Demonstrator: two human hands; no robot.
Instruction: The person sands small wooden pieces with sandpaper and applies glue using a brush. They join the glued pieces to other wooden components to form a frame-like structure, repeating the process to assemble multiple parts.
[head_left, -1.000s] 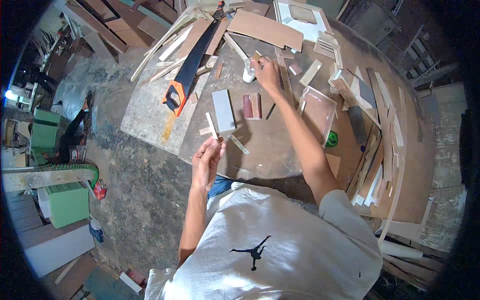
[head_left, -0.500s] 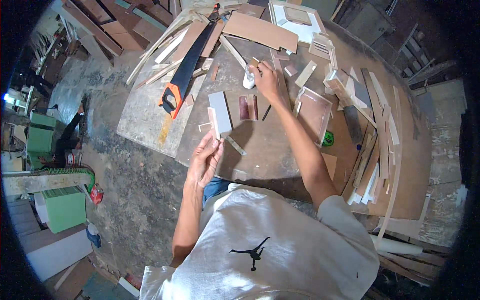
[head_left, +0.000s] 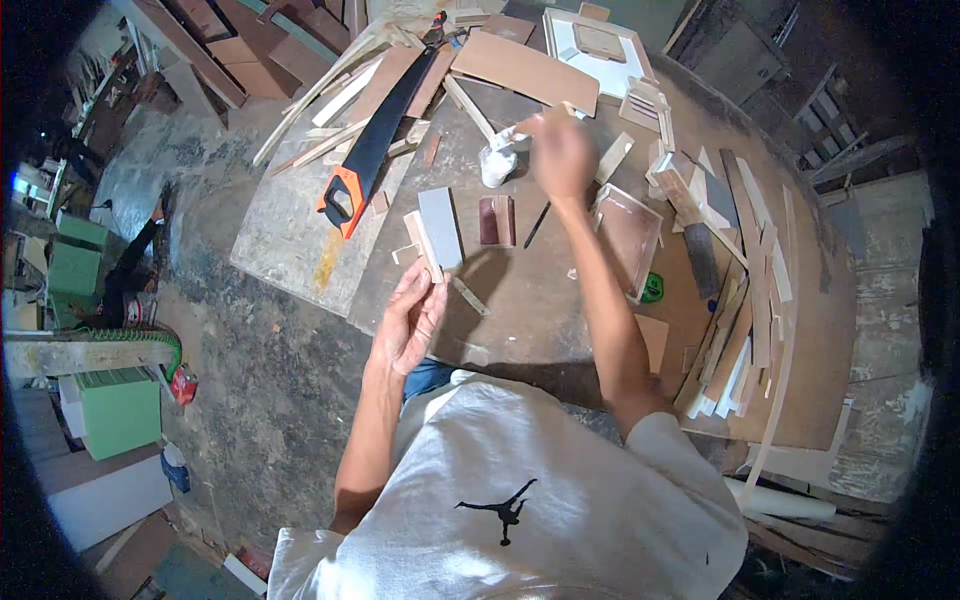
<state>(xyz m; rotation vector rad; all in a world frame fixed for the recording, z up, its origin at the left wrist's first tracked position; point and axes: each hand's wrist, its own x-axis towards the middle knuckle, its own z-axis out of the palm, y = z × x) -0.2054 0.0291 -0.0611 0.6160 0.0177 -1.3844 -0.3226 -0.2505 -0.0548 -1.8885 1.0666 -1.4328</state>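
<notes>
My left hand [head_left: 412,315] is closed at the near edge of the worktable, its fingers pinching a small light wooden piece [head_left: 428,248] with a thin arm sticking out to the left. Just beyond lies a grey rectangular block [head_left: 440,225]. Over the table, my right hand [head_left: 565,155] is smeared by motion but closed round a light wooden stick [head_left: 537,124]. White paste coats the stick's left end, which hangs just above a small white pot [head_left: 496,168]. The pot stands open, with white stuff at its top. A dark red block [head_left: 496,221] sits between the hands.
A handsaw [head_left: 385,130] with an orange and black handle lies at the left among wood strips. A dark pencil-like stick [head_left: 537,225], a shallow wooden tray [head_left: 628,240] and a green tape roll [head_left: 652,288] lie rightward. Offcuts [head_left: 740,330] crowd the right side.
My right hand has moved right, away from the white pot, drawing the paste-coated stick up out of it. My left hand keeps its hold on the wooden piece almost unmoved.
</notes>
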